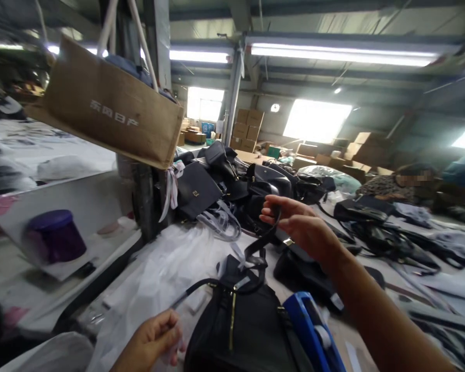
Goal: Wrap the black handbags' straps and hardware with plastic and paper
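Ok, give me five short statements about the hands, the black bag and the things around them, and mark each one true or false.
1. The right hand holds the black strap up above the black bag. True.
2. The left hand grips the blue tool. False: it pinches clear plastic wrap left of the bag; the blue tool lies to the bag's right, untouched.
3. A purple tub stands on the grey shelf at the left. True.
4. The brown paper bag lies flat on the table. False: it hangs by white handles.
5. A pile of dark bags lies beyond the hands. True.
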Demonstrator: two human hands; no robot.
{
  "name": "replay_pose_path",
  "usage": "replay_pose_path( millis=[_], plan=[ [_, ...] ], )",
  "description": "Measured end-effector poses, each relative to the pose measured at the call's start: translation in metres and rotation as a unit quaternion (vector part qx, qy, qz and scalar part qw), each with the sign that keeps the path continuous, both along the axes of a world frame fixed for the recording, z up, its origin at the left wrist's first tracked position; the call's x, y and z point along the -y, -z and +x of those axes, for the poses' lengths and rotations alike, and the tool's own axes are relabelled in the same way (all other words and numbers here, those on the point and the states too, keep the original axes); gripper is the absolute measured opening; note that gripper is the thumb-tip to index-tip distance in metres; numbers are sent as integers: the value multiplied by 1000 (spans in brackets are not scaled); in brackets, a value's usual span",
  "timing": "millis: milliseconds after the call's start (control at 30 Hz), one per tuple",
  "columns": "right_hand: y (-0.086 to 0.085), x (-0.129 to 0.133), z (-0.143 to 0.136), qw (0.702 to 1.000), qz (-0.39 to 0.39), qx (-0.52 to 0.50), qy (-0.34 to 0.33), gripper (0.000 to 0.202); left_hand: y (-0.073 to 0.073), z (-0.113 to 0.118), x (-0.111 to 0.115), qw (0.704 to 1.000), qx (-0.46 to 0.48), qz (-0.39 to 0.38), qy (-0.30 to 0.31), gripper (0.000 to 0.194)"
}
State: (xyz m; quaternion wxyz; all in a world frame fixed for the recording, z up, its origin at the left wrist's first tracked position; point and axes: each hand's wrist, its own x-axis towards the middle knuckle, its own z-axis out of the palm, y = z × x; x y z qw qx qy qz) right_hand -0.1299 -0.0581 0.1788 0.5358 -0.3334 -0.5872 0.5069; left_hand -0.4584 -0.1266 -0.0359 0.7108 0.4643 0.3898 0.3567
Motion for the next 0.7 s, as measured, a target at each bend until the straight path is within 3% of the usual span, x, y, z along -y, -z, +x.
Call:
replay_pose_path(
  millis=[100, 167, 233, 333, 433, 567, 700],
  plan=[
    [22, 6, -49, 997, -43, 41, -52, 28, 5, -22, 8, 997, 45, -36, -41, 37],
    [45, 13, -78, 986, -13, 155, -61, 25, -2, -27, 12, 991, 80, -61, -84, 35],
    [71, 24, -100, 945, 61, 310, -78, 32, -13, -24, 15, 979, 127, -96, -126, 36],
    [108, 43, -118, 859, 151, 475, -112, 55, -29, -11, 19, 958, 186, -125, -179, 33],
    [132, 56, -122, 813, 133, 544, -156, 54, -33, 1, 20, 948, 217, -108, -208, 28],
    [137, 58, -123, 788, 63, 587, -176, 42, -23, 7, 16, 944, 233, -111, -207, 36],
    [126, 57, -119, 773, 44, 600, -200, 35, -18, 7, 15, 935, 216, -95, -265, 37]
  ],
)
